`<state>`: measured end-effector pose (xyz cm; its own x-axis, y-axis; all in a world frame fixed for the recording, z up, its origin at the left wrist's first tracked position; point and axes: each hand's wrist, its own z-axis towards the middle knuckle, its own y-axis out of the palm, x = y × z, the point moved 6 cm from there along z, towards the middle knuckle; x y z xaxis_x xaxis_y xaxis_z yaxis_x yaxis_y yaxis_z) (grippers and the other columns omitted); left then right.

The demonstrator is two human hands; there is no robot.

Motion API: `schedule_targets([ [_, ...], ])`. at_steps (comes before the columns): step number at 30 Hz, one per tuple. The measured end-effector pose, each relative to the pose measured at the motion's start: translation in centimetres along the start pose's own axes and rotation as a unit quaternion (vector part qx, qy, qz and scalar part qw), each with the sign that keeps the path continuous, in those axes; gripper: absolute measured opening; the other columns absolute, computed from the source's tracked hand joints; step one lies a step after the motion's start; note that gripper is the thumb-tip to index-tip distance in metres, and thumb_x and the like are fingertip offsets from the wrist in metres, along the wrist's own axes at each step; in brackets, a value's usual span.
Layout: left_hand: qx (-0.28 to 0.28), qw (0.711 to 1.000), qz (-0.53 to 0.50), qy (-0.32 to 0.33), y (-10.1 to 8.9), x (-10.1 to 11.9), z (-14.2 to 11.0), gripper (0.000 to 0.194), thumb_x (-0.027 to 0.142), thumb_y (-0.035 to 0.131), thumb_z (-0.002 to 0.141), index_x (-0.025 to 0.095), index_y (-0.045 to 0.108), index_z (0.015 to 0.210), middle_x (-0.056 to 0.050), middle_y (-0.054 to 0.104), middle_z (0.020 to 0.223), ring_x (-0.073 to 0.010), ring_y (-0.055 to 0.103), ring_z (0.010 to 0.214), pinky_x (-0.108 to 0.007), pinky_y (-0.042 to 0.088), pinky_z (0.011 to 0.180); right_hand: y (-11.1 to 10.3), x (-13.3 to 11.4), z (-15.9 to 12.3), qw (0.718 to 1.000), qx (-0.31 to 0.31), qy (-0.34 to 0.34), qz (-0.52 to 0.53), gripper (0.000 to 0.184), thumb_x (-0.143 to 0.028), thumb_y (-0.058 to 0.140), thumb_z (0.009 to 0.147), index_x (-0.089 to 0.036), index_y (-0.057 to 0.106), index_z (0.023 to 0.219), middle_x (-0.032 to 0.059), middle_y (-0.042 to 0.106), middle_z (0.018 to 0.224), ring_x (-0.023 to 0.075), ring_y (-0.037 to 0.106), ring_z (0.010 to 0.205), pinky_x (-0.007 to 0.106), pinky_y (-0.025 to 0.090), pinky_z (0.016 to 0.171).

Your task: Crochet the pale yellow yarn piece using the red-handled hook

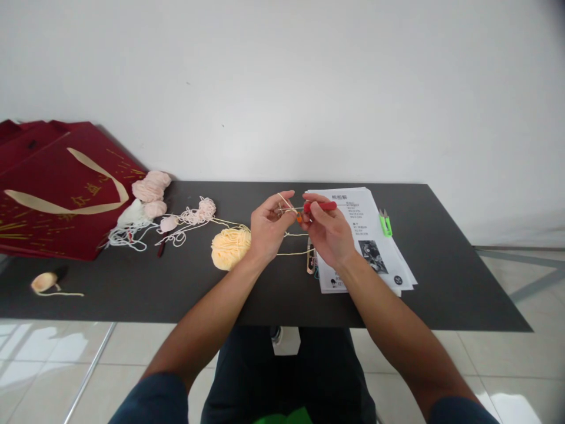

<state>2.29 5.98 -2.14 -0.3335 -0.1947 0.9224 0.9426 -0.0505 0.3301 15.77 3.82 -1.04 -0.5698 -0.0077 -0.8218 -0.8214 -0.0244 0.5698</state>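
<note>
Over the table's middle, my right hand [331,235] grips a crochet hook by its red handle [324,206], the thin shaft pointing left. Facing it, my left hand [267,229] pinches pale yellow yarn [286,201], with a strand drawn up over a fingertip. Between the hands the hook's tip meets the yarn; the small stitches there are mostly hidden by fingers. A tiny orange piece [299,218] shows beside my right fingertips, too small to name. Left of my left wrist lies a yellow yarn ball [230,248], and yellow strands run across the table below both hands.
Printed sheets [353,277] lie under my right forearm, with green thread snips [385,223] at their right edge. A box cutter [310,256] is partly beneath my right hand. Leftward are pink yarn [152,185], white yarn [132,217], a red bag [57,188] and a small cream crocheted piece [44,282].
</note>
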Motion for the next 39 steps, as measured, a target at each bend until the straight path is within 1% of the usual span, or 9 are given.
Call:
schedule_targets([
  [2,0.001,1.000,-0.005,0.004,0.0,0.1,0.0,0.038,0.018,0.081,0.076,0.023,0.078,0.114,0.002,0.069,0.084,-0.0088,0.062,0.073,-0.024,0.051,0.072,0.0,0.1,0.1,1.000,0.009,-0.015,0.007,0.021,-0.038,0.088,0.081,-0.029,0.078,0.098,-0.0025,0.067,0.085,0.0122,0.058,0.074,0.027,0.050,0.064],
  [5,0.018,1.000,-0.007,0.003,-0.3,0.2,0.0,0.034,0.020,0.082,0.076,0.022,0.079,0.109,0.002,0.070,0.081,-0.0075,0.060,0.067,-0.022,0.050,0.066,-0.1,0.3,0.1,0.999,0.019,-0.042,0.014,0.018,-0.039,0.087,0.083,-0.027,0.076,0.091,-0.0030,0.070,0.087,0.0108,0.063,0.077,0.024,0.054,0.066],
  [8,0.031,0.999,-0.007,0.010,-0.5,0.4,0.0,0.030,0.020,0.083,0.075,0.021,0.080,0.104,0.002,0.070,0.077,-0.0065,0.056,0.060,-0.021,0.046,0.059,0.1,0.5,0.1,0.998,0.012,-0.055,0.022,0.016,-0.039,0.085,0.086,-0.027,0.076,0.092,-0.0034,0.075,0.090,0.0096,0.069,0.079,0.021,0.057,0.068],
  [13,0.033,0.999,-0.006,0.014,-0.6,0.5,0.0,0.028,0.018,0.081,0.075,0.021,0.082,0.103,0.002,0.070,0.075,-0.0063,0.056,0.059,-0.020,0.046,0.057,0.3,0.4,-0.1,0.997,0.002,-0.075,-0.006,0.014,-0.039,0.082,0.089,-0.029,0.074,0.093,-0.0028,0.080,0.101,0.0102,0.073,0.082,0.022,0.061,0.069],
  [17,0.024,0.999,-0.017,0.014,-0.5,0.6,-0.1,0.033,0.016,0.082,0.074,0.021,0.082,0.106,0.002,0.070,0.078,-0.0070,0.061,0.064,-0.021,0.051,0.063,0.2,0.4,-0.1,0.996,0.004,-0.083,-0.022,0.015,-0.038,0.083,0.087,-0.028,0.074,0.094,-0.0029,0.081,0.098,0.0104,0.073,0.080,0.023,0.061,0.069],
  [20,0.015,1.000,-0.016,0.017,-0.3,0.7,-0.2,0.038,0.015,0.082,0.073,0.022,0.081,0.111,0.003,0.069,0.078,-0.0066,0.061,0.064,-0.021,0.052,0.065,0.3,0.3,-0.2,0.995,0.006,-0.093,-0.023,0.017,-0.036,0.086,0.084,-0.027,0.074,0.092,-0.0030,0.081,0.096,0.0104,0.073,0.078,0.023,0.060,0.067],
  [29,0.014,0.999,0.013,0.039,-0.5,1.1,-0.3,0.032,0.016,0.081,0.077,0.023,0.081,0.108,0.003,0.068,0.077,-0.0075,0.059,0.066,-0.021,0.047,0.063,-0.1,-0.5,-0.2,0.989,0.025,-0.140,-0.026,0.015,-0.032,0.084,0.087,-0.026,0.071,0.092,-0.0033,0.077,0.092,0.0093,0.070,0.075,0.023,0.059,0.068],
  [33,0.025,0.998,0.040,0.047,-0.7,1.2,-0.3,0.028,0.017,0.079,0.079,0.022,0.081,0.106,0.003,0.068,0.074,-0.0077,0.056,0.064,-0.022,0.045,0.062,-0.4,-0.9,-0.1,0.986,0.016,-0.165,-0.022,0.019,-0.030,0.086,0.085,-0.027,0.068,0.090,-0.0044,0.075,0.091,0.0087,0.067,0.072,0.024,0.057,0.067],
  [39,0.038,0.997,0.057,0.045,-0.8,1.3,-0.3,0.030,0.017,0.080,0.076,0.021,0.079,0.106,0.003,0.068,0.073,-0.0078,0.055,0.061,-0.022,0.043,0.059,-0.8,-1.4,-0.1,0.977,0.006,-0.211,-0.042,0.018,-0.024,0.086,0.085,-0.027,0.069,0.092,-0.0036,0.076,0.090,0.0084,0.066,0.070,0.024,0.054,0.067],
])
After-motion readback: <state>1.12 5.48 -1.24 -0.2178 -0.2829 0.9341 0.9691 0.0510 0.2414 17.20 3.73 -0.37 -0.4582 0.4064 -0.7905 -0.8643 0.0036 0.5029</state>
